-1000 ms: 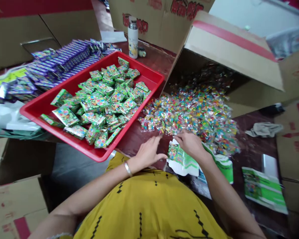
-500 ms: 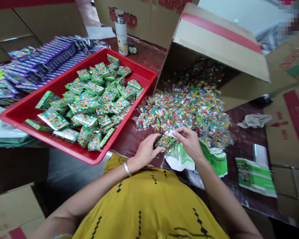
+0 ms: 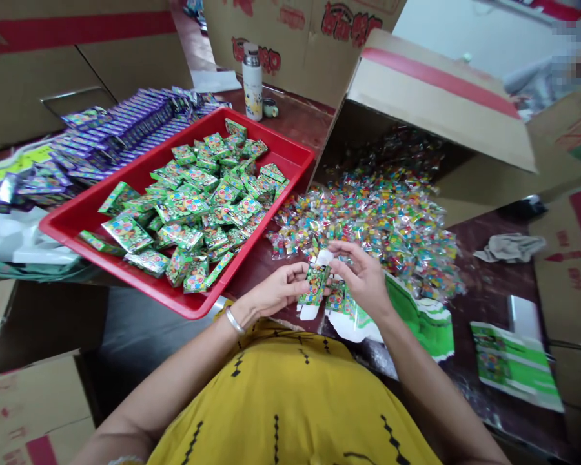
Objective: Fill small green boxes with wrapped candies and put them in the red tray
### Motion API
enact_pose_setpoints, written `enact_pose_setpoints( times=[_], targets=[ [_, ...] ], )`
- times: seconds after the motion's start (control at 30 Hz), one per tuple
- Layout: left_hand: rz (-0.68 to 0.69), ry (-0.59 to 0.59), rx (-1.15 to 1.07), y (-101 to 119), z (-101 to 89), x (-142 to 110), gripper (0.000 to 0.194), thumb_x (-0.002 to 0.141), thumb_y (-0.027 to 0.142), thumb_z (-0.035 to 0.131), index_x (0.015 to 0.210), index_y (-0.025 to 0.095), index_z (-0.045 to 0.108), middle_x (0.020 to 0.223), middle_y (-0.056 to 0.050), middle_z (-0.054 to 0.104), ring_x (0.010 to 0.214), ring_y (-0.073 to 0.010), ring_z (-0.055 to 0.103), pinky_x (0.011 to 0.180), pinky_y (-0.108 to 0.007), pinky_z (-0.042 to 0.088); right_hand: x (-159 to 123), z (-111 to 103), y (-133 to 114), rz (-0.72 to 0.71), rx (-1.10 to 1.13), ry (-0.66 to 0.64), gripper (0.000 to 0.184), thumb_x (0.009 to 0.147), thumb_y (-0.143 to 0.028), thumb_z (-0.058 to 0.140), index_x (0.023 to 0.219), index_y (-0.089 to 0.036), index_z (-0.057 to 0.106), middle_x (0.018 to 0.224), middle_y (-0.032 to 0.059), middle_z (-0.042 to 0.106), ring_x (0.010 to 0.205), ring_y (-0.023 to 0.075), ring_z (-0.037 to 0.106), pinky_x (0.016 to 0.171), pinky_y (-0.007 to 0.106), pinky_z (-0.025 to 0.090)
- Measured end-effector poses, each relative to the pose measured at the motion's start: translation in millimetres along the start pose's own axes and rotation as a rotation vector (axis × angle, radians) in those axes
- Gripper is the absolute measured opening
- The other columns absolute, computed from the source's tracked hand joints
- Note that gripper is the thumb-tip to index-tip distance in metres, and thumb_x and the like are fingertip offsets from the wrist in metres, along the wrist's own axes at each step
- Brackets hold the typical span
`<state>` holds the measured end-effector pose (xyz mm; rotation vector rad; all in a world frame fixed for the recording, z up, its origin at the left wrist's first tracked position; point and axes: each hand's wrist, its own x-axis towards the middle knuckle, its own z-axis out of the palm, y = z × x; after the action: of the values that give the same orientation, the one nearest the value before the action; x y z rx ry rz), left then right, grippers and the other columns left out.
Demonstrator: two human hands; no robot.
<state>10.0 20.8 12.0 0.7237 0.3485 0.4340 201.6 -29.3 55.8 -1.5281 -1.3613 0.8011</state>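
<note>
Between my two hands is a small green candy box [image 3: 314,284] with white end flaps sticking out at top and bottom. My left hand [image 3: 283,287] grips its left side, thumb toward me. At the upper right, my right hand [image 3: 361,274] pinches the box near its top flap. Below my right hand lie flattened green cartons [image 3: 351,316] with white edges. Just beyond my hands spreads a heap of clear packets of colourful candy [image 3: 368,213]. To the left, a red tray [image 3: 174,305] holds many closed green boxes [image 3: 181,206].
A tipped cardboard box [image 3: 440,84] opens behind the candy packets. Purple boxes [image 3: 126,126] are stacked at the left. A white flask [image 3: 252,84] and a small cup [image 3: 270,108] stand at the back. Rightward lie a grey cloth [image 3: 510,247] and a green printed sheet [image 3: 516,365].
The box between my hands has turned from lying tilted to standing lengthwise, its white flaps now showing at both ends. My view has shifted slightly to the left.
</note>
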Motion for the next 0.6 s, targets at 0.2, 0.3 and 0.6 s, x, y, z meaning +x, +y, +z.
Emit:
enact_pose_setpoints(
  times=[0.2,0.3,0.6],
  targets=[
    [0.033,-0.018,-0.052,1.1,-6.3,2.1,0.053,0.072,0.03,0.079,0.119,0.013,0.062,0.111,-0.013,0.067,0.088,-0.0178,0.066,0.082,-0.028,0.048,-18.6,1.2,-8.9,-0.097,-0.271,-0.223,0.041,0.089,-0.03,0.059,0.129,-0.026,0.055,0.074,-0.001,0.058,0.066,0.0148,0.055,0.067,0.029,0.047],
    [-0.044,-0.019,0.053,2.0,-8.0,-1.4,0.057,0.065,0.029,0.084,0.116,0.014,0.066,0.104,-0.01,0.069,0.084,-0.0157,0.064,0.08,-0.026,0.047,-16.6,-5.0,-10.9,0.095,-0.122,-0.386,0.026,0.086,-0.034,0.064,0.11,-0.024,0.057,0.059,-0.0071,0.049,0.052,0.0111,0.047,0.052,0.024,0.039],
    [0.143,0.217,0.252,8.4,1.4,-7.2,0.038,0.069,0.042,0.078,0.092,0.012,0.074,0.08,-0.003,0.064,0.07,-0.0109,0.053,0.07,-0.023,0.043,-4.4,-5.9,-11.0,0.176,-0.011,-0.312,0.037,0.079,-0.037,0.071,0.112,-0.024,0.058,0.078,0.0011,0.069,0.067,0.0165,0.064,0.06,0.026,0.051]
  ],
)
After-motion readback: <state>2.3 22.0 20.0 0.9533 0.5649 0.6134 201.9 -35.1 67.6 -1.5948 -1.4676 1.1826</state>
